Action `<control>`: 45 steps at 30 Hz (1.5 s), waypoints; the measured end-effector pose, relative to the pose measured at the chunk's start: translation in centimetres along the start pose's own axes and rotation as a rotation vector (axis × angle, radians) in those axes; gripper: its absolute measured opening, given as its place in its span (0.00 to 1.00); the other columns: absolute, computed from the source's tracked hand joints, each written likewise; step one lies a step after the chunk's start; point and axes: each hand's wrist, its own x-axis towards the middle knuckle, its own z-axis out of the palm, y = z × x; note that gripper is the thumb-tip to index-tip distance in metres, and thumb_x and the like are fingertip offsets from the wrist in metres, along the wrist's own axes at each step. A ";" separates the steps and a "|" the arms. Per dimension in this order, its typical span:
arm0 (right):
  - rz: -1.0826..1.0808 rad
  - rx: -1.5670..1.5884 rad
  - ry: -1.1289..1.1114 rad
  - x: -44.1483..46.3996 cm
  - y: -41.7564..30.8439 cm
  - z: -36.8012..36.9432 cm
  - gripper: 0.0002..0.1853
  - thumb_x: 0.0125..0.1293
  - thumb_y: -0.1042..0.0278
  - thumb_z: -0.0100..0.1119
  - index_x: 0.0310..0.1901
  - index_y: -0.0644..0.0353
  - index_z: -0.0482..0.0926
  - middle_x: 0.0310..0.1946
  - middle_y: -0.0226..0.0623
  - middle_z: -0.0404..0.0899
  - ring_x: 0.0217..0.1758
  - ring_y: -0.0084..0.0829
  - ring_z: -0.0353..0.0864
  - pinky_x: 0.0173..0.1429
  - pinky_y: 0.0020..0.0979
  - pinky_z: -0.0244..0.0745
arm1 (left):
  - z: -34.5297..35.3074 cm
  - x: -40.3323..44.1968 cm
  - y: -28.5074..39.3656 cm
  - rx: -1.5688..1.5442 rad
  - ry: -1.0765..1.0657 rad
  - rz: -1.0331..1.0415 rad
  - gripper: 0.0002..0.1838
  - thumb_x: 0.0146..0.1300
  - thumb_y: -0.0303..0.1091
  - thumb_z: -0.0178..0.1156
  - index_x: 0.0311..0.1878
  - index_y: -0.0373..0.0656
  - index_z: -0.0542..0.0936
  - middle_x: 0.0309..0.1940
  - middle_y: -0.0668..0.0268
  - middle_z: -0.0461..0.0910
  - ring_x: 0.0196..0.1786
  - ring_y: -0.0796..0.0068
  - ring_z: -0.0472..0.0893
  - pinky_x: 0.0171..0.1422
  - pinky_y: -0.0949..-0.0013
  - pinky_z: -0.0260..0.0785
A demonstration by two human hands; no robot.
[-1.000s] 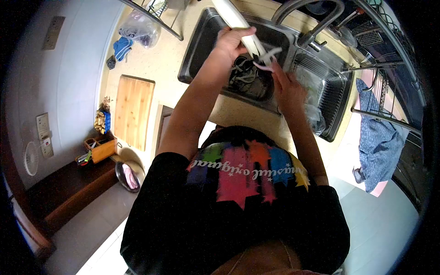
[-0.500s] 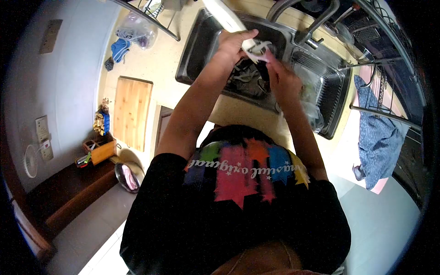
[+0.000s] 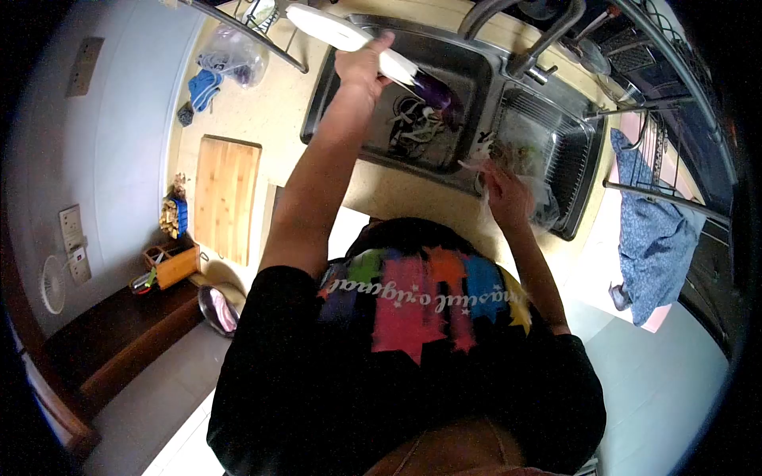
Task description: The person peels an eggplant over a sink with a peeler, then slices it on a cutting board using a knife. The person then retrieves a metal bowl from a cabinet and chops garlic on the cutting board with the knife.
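Note:
My left hand (image 3: 363,65) is wrapped round the middle of a long eggplant (image 3: 431,89). Most of its length is peeled white, and dark purple skin stays on the end over the sink. It slants across the left basin (image 3: 373,135), with the pale end up near the back counter. By the divider between the basins, my right hand (image 3: 506,194) is closed on a pale pinkish peeler (image 3: 471,165), apart from the eggplant. Part of the peeler is hidden by the fingers. Strips of peel (image 3: 414,125) lie in the bottom of the left basin.
A clear plastic bag (image 3: 541,202) lies in the right basin, beside a black drying rack (image 3: 583,151). Faucets (image 3: 548,47) rise behind the sink. At left are a wooden cutting board (image 3: 228,198), a blue cloth (image 3: 204,89) and another plastic bag (image 3: 238,57).
My left hand has moved left and away from me with the eggplant. My right hand has drawn the peeler off the eggplant, down and to the right.

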 end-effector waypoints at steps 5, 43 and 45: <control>-0.003 0.083 0.147 4.6 -3.2 -1.4 0.13 0.68 0.63 0.57 0.53 0.50 0.81 0.35 0.42 0.84 0.33 0.34 0.84 0.37 0.33 0.77 | 0.3 1.3 -2.1 -0.060 0.029 0.240 0.30 0.47 0.23 0.73 0.50 0.31 0.66 0.42 0.51 0.77 0.44 0.57 0.80 0.47 0.55 0.75; -0.114 0.059 0.093 8.8 -8.3 -0.2 0.15 0.68 0.53 0.54 0.54 0.41 0.79 0.30 0.41 0.83 0.23 0.43 0.82 0.27 0.42 0.78 | 1.7 -1.0 -3.3 -0.171 -0.074 0.039 0.30 0.57 0.50 0.69 0.51 0.40 0.66 0.44 0.55 0.74 0.39 0.59 0.77 0.34 0.54 0.77; -0.151 0.124 0.159 8.4 -8.5 0.3 0.15 0.68 0.52 0.54 0.54 0.41 0.79 0.29 0.41 0.82 0.23 0.42 0.82 0.27 0.42 0.77 | 1.7 -0.7 -2.5 -0.194 -0.062 0.043 0.30 0.58 0.47 0.68 0.53 0.39 0.65 0.43 0.54 0.73 0.39 0.56 0.76 0.30 0.54 0.78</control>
